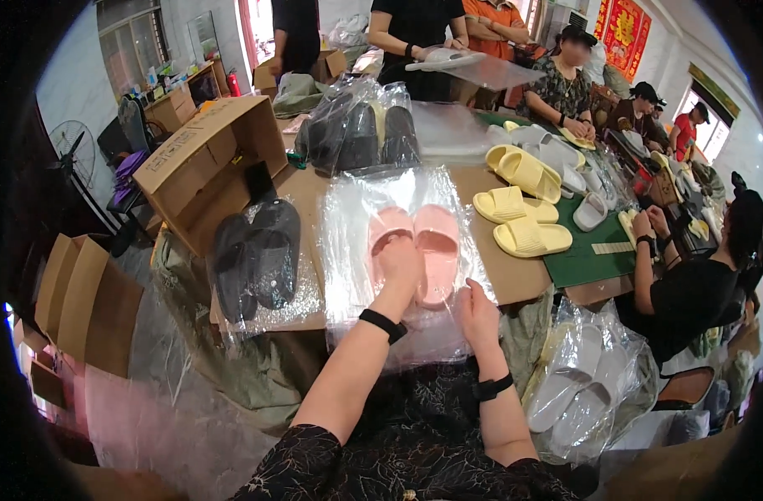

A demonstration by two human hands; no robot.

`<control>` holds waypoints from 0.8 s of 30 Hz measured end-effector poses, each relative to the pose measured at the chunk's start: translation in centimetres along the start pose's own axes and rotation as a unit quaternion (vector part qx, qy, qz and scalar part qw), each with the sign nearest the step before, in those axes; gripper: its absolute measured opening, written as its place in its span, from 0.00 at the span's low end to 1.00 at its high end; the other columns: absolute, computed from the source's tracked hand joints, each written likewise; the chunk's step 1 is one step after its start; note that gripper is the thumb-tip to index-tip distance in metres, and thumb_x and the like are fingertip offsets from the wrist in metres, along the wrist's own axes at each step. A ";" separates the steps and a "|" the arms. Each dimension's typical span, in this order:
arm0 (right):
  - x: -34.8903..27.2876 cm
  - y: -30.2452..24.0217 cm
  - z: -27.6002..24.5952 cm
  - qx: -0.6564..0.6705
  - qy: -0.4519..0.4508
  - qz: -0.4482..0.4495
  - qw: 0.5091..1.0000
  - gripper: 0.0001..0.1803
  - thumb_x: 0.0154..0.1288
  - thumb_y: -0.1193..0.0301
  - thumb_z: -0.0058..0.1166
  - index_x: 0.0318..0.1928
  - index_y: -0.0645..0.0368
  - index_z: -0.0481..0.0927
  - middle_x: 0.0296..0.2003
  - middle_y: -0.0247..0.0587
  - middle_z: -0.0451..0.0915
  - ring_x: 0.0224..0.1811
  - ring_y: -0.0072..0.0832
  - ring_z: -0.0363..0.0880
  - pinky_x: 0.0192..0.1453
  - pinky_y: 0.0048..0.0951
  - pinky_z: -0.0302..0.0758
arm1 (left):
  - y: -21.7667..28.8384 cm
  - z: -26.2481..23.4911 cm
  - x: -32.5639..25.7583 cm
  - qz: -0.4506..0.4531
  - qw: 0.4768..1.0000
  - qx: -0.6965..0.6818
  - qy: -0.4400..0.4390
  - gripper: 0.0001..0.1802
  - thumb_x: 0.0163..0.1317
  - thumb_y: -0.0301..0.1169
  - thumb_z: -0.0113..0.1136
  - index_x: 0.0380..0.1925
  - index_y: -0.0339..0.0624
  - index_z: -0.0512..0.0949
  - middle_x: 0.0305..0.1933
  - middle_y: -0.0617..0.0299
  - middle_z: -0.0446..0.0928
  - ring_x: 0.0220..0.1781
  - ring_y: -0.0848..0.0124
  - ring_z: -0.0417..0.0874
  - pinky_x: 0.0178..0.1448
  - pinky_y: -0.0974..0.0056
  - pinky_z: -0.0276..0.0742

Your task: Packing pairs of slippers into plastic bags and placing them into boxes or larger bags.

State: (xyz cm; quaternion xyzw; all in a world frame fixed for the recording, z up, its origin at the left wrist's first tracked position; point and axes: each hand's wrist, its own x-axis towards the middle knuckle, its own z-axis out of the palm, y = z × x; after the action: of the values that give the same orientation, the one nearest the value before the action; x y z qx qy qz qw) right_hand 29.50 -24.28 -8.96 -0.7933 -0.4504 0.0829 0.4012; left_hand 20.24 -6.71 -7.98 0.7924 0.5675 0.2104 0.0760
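Pink slippers (416, 248) lie paired inside the clear bag (348, 242) on the surface (515, 280); left hand (400, 260) presses them flat, right hand (475, 313) pinches the bag's open, unsealed mouth.

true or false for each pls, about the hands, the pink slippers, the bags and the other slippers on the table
1. The left hand rests on the pink slippers. True.
2. The pink slippers lie on a clear plastic bag. True.
3. The right hand holds a yellow slipper. False: it is at the near edge of the clear plastic by the pink pair, and the yellow slippers lie apart, further right on the table.
4. The black slippers to the left are in clear plastic. True.
5. The cardboard box stands to the right of the pink pair. False: it stands to the left, behind the black slippers.
6. The white slippers in a bag lie on the table top. False: they are below the table edge, at the right.
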 end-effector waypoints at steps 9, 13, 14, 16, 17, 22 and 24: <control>1.8 5.7 1.0 0.306 -0.054 0.055 0.949 0.17 0.73 0.68 0.45 0.54 0.67 0.74 0.42 0.43 0.83 0.43 0.25 0.82 0.46 0.25 0.76 | 0.5 -1.3 1.0 0.007 0.994 -0.090 -0.054 0.18 0.60 0.44 0.57 0.35 0.39 0.83 0.38 0.48 0.83 0.42 0.54 0.85 0.45 0.54 0.80; 1.4 5.2 1.4 0.247 -0.020 0.060 0.967 0.16 0.72 0.67 0.46 0.52 0.67 0.75 0.40 0.44 0.83 0.42 0.26 0.82 0.46 0.25 0.76 | 0.8 -0.4 1.3 0.022 0.997 -0.065 -0.020 0.18 0.61 0.43 0.56 0.32 0.39 0.84 0.35 0.49 0.84 0.40 0.55 0.86 0.43 0.54 0.80; 1.3 5.3 1.3 0.247 -0.025 0.054 0.967 0.16 0.72 0.67 0.46 0.52 0.67 0.75 0.40 0.44 0.83 0.42 0.26 0.82 0.46 0.25 0.76 | 0.9 -0.4 1.4 0.030 0.998 -0.055 -0.029 0.18 0.60 0.43 0.56 0.32 0.39 0.84 0.35 0.49 0.84 0.39 0.55 0.86 0.43 0.54 0.81; 1.0 5.4 1.4 0.222 -0.016 0.059 0.973 0.16 0.72 0.67 0.47 0.51 0.67 0.75 0.40 0.45 0.84 0.42 0.26 0.82 0.46 0.25 0.76 | 0.2 -0.5 1.4 0.031 0.998 -0.047 -0.020 0.17 0.60 0.42 0.56 0.31 0.39 0.84 0.34 0.49 0.84 0.37 0.55 0.86 0.42 0.54 0.81; 0.5 4.1 1.2 0.246 -0.007 0.076 0.966 0.16 0.72 0.67 0.47 0.51 0.67 0.75 0.38 0.45 0.83 0.40 0.26 0.81 0.45 0.26 0.75 | -0.3 -0.9 1.4 0.049 0.997 -0.065 -0.008 0.17 0.59 0.42 0.56 0.29 0.38 0.84 0.32 0.48 0.83 0.36 0.54 0.86 0.42 0.52 0.80; 0.5 6.2 1.7 0.208 0.016 0.044 0.977 0.16 0.71 0.66 0.49 0.50 0.67 0.75 0.34 0.41 0.82 0.35 0.24 0.78 0.41 0.26 0.74 | -3.5 -7.0 1.7 0.058 0.987 -0.130 0.081 0.17 0.59 0.43 0.55 0.28 0.40 0.83 0.32 0.46 0.82 0.37 0.50 0.84 0.44 0.50 0.78; 0.6 5.4 1.7 0.235 0.000 0.044 0.971 0.16 0.70 0.67 0.50 0.50 0.67 0.75 0.33 0.41 0.81 0.35 0.24 0.78 0.41 0.26 0.74 | -7.2 -10.4 2.2 0.026 0.978 -0.142 0.151 0.16 0.58 0.39 0.55 0.29 0.37 0.83 0.32 0.46 0.82 0.36 0.49 0.84 0.45 0.51 0.78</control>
State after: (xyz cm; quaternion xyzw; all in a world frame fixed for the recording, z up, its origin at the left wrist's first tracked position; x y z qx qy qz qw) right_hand 32.54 -24.37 -13.77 -0.6956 -0.3834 0.2042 0.5722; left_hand 10.25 -3.40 -0.66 0.7471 0.5164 0.4074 0.0958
